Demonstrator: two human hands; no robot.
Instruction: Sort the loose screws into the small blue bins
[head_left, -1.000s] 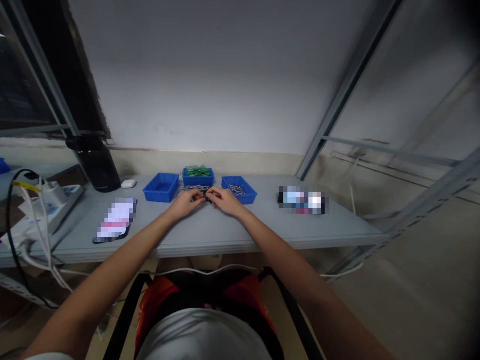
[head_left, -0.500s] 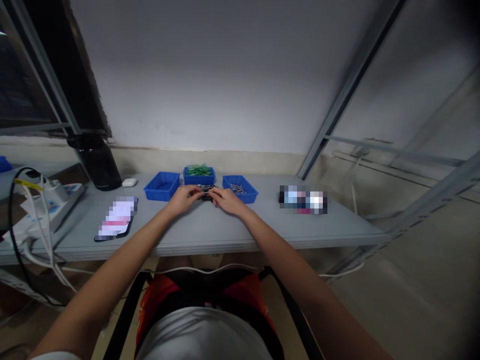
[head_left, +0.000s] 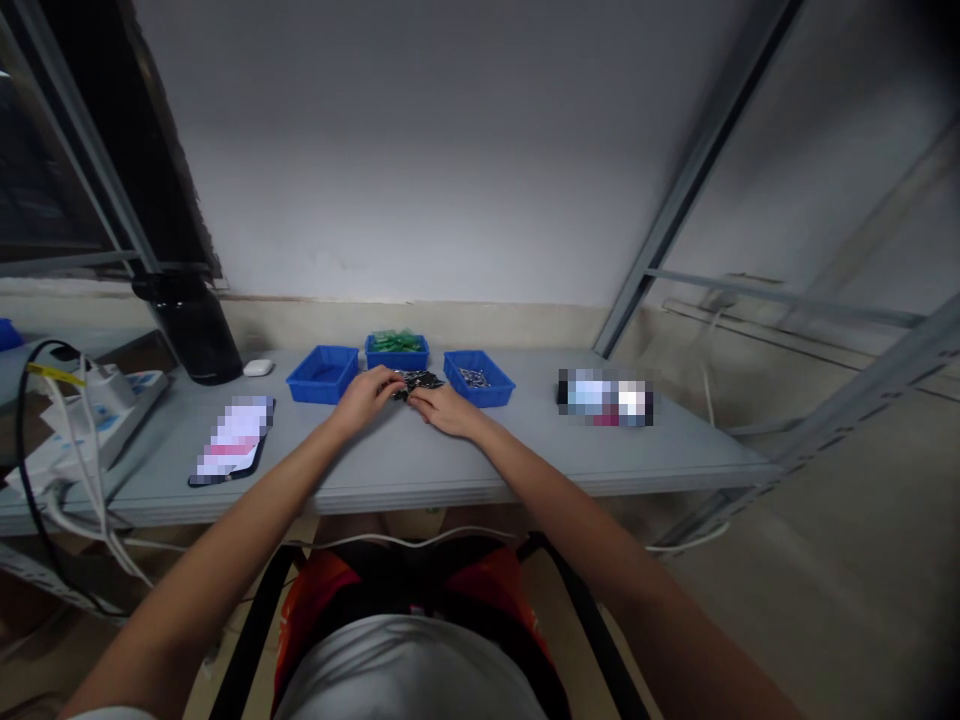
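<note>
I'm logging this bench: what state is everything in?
Small dark parts, piled loose
Left hand, curled, grip unclear
Right hand, curled, grip unclear
Left blue bin, upright
Back blue bin, filled with green pieces
Right blue bin, holding small metallic parts
Left phone, flat, screen lit
Right device, screen lit
Black bottle, upright, capped
White case, seemingly shut
Power strip, plugs inserted

The left arm [head_left: 255,520] and right arm [head_left: 570,530] are stretched forward and angled inward; the left grip [head_left: 365,396] and right grip [head_left: 448,410] are held close together, backs turned upward, fingers [head_left: 425,398] bent, their tips set near one another
</note>
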